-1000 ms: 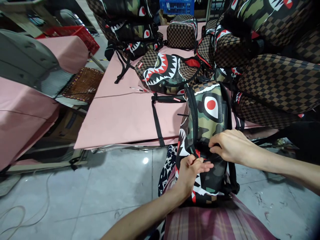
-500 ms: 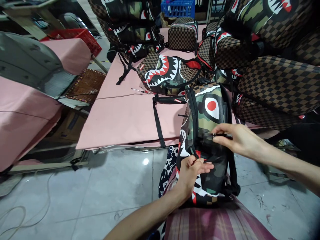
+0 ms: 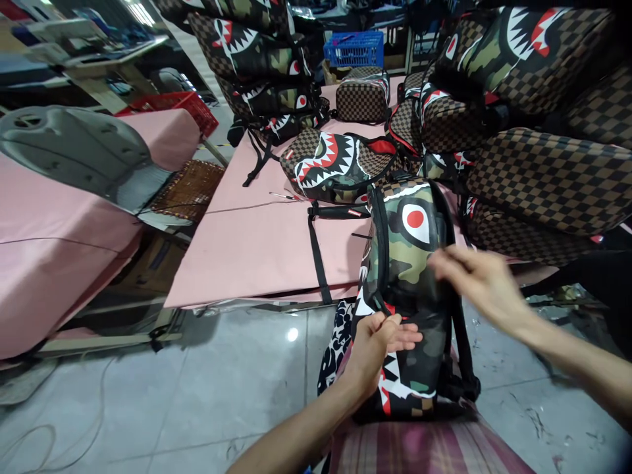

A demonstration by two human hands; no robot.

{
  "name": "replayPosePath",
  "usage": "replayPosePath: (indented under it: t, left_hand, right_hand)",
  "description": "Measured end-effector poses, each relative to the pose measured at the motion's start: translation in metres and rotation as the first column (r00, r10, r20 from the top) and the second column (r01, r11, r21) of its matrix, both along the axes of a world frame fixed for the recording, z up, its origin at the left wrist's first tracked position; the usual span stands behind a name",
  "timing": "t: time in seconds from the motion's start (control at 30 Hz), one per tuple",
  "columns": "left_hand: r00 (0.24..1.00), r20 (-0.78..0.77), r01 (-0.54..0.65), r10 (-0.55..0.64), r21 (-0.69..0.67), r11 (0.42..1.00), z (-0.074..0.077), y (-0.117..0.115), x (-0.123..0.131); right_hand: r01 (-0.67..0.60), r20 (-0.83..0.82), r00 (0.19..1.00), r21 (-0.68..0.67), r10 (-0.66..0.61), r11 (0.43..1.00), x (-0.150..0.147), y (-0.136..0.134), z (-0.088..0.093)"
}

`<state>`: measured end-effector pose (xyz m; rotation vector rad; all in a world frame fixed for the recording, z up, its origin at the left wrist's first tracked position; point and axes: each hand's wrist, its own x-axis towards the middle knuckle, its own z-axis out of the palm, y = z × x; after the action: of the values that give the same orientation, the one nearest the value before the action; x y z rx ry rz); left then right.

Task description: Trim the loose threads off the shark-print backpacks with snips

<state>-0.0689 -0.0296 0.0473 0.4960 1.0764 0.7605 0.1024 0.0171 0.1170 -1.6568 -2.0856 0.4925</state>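
A camouflage backpack (image 3: 409, 263) with a shark-mouth print and a red-and-white eye lies across the lap and the table's front edge. My left hand (image 3: 375, 342) pinches its side at the edge of a dark zip opening, thumb against forefinger, the other fingers stretched over the fabric. A bit of red shows above those fingertips. Smeared by motion, my right hand (image 3: 476, 280) hovers at the bag's right edge, below the eye; whether it holds anything does not show. A black strap (image 3: 318, 253) trails from the bag over the pink table top.
Another shark-print backpack (image 3: 336, 164) lies on the pink table (image 3: 247, 263) behind. Bags are stacked at back left (image 3: 261, 59) and right (image 3: 548, 178). A pen-like tool (image 3: 284, 196) rests on the table. A grey chair (image 3: 79, 151) stands left, a blue crate (image 3: 353, 49) behind.
My right hand has moved slightly right, away from the bag's middle; the thin dark tool it held no longer shows. My left hand keeps its pinch. The whole view has tilted up a little.
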Motion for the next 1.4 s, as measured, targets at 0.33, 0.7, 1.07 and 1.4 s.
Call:
replayPosePath:
  t: [0.33,0.7,1.07,1.4]
  left_hand:
    - [0.437,-0.725,0.718,0.532,0.637,0.28,0.003,0.013,-0.028]
    - [0.25,-0.769,0.911,0.589,0.394,0.127,-0.017,-0.002,0.007]
    - [0.823,-0.549,0.207,0.147,0.53,0.822,-0.018,0.058,-0.032]
    - [0.905,-0.419,0.183,0.069,0.532,0.826,-0.014,0.089,-0.017]
  right_hand:
    - [0.107,-0.104,0.99,0.105,-0.096,0.989,0.044,-0.03,-0.018]
    - [0.008,-0.099,0.995,0.112,0.003,0.994,0.016,-0.008,-0.037]
    - [-0.161,0.126,0.983,0.224,0.135,0.961,0.006,-0.014,-0.046]
    - [0.14,-0.129,0.985,0.192,-0.117,0.971,0.036,0.006,-0.072]
